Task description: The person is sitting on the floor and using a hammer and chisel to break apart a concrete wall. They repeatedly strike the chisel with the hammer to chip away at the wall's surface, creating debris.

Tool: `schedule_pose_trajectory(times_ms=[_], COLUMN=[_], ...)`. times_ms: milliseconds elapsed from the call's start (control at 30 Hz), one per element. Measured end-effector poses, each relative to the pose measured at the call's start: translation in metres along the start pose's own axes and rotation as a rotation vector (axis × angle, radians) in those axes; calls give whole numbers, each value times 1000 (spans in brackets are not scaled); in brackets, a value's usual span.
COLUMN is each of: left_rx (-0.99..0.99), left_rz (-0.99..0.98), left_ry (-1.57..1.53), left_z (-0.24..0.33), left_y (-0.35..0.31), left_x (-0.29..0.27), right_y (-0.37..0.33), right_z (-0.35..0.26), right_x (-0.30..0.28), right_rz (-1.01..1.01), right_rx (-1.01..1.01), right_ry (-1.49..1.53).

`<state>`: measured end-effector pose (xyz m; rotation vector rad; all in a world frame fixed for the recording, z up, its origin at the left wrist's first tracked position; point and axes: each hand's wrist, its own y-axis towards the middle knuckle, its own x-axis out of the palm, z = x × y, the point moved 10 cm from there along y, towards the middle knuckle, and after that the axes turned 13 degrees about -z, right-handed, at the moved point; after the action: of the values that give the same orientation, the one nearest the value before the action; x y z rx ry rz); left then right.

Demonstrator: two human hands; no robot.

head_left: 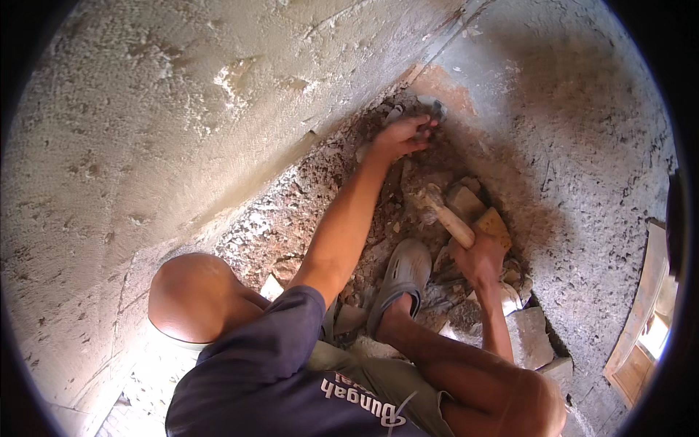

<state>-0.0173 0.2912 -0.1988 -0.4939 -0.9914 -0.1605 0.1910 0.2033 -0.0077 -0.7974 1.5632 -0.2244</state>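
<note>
My right hand (480, 256) is wrapped round the wooden handle of a hammer (457, 227). The hammer's dusty head (429, 195) points up and left over the rubble. Reaching far into the corner between two walls, my left hand (403, 137) has its fingers curled close to the broken wall. Something dark shows at those fingertips, too small and shadowed to name. Just beyond them is a rounded grey piece (435, 107) at the foot of the wall. Loose rubble (364, 156) lies all about the left hand.
Rough plastered walls rise on the left (182, 131) and right (582, 175). Broken blocks (531, 336) and a yellowish chunk (495, 227) lie around the right hand. My shod foot (404, 273) stands amid the debris, with my bent right knee (539, 400) nearer. A wooden frame (637, 320) is at the far right.
</note>
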Motion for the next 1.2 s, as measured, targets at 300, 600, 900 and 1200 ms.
schedule_pose_trajectory(times_ms=[300,600,900,1200], left_rx=[-311,-195,15,113], left_rz=[147,220,209,233], left_ry=[703,779,489,256], left_z=[-23,18,11,17], left_y=[-60,-30,-5,-2], left_x=[-9,-2,-10,-20], right_y=[3,8,18,20], right_z=[28,12,10,5], right_x=[-8,-8,-6,-13], right_rz=[133,78,32,30], right_rx=[-13,-75,-96,-64], right_ry=[46,3,-10,-6])
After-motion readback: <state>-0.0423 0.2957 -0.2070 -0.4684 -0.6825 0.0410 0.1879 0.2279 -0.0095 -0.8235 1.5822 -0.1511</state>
